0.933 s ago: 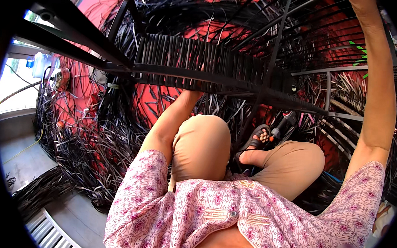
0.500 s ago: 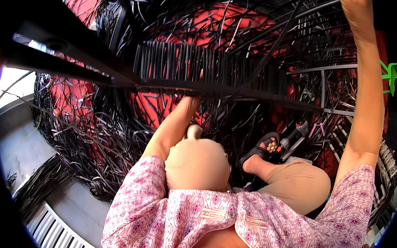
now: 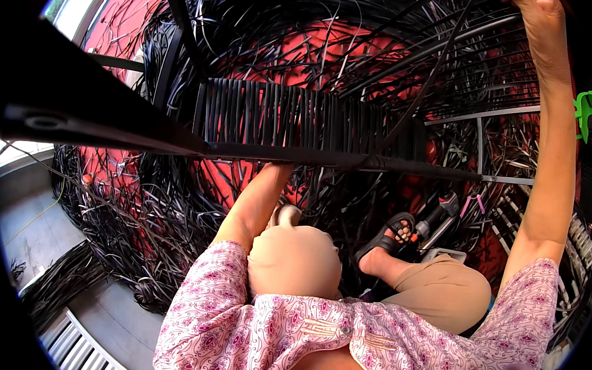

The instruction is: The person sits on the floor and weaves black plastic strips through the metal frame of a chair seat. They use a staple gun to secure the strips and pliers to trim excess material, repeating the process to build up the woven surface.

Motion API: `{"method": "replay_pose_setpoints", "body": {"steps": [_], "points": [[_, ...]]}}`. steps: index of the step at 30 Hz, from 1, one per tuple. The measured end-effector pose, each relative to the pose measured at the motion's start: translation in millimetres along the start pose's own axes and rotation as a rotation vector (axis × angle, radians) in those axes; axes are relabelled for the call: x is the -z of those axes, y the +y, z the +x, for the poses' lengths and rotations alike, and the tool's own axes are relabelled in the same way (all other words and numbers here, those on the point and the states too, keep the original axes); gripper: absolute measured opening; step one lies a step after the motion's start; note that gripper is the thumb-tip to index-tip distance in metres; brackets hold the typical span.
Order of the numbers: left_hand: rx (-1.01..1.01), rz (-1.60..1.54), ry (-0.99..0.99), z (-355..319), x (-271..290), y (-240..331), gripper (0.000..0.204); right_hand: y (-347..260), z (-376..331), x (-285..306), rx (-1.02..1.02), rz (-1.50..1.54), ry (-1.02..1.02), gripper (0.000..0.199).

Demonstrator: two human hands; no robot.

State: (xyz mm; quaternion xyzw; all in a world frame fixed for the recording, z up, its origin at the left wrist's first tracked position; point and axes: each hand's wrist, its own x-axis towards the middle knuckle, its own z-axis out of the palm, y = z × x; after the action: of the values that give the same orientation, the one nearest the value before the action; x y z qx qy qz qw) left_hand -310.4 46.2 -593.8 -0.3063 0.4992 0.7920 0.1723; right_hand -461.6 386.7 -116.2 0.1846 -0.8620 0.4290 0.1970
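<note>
A black metal frame (image 3: 324, 157) spans the view in front of me, part of it wrapped with a row of flat black strips (image 3: 253, 112). My left hand (image 3: 290, 136) reaches under the near bar and behind this row; only slivers of it show between the strips, and its fingers are hidden. Up at the top right edge, my right hand (image 3: 545, 24) is raised with its fingers curled in. The picture's edge cuts off the fingertips, so what they grip is not visible. A loose black strip (image 3: 425, 88) rises slantwise from the near bar to the top edge.
Heaps of loose black strips (image 3: 121, 196) cover much of the red floor covering (image 3: 317, 42). A power tool (image 3: 447, 205) lies beside my sandalled foot (image 3: 390, 240). A green plastic piece (image 3: 589, 110) is at far right, a white slatted piece (image 3: 83, 348) at lower left.
The frame and wrapped strips sit slightly lower in view. My right hand shows lower and a little farther right. My left hand stays behind the strips.
</note>
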Motion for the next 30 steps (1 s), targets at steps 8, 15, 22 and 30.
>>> {"method": "replay_pose_setpoints", "body": {"steps": [8, 15, 22, 30], "points": [[-0.001, 0.013, 0.015, 1, 2, -6, 0.016, 24, 0, 37, -0.073, 0.006, 0.022, 0.028], [-0.005, 0.022, 0.031, 0, 5, -8, 0.015, 8, -18, 35, 0.086, -0.038, 0.070, 0.028], [-0.005, 0.018, 0.036, 1, 5, -8, 0.014, 2, -18, 30, 0.114, -0.068, 0.075, 0.029], [0.000, 0.011, 0.041, -1, 7, -8, 0.014, -4, -20, 25, 0.100, -0.122, 0.074, 0.029]]}}
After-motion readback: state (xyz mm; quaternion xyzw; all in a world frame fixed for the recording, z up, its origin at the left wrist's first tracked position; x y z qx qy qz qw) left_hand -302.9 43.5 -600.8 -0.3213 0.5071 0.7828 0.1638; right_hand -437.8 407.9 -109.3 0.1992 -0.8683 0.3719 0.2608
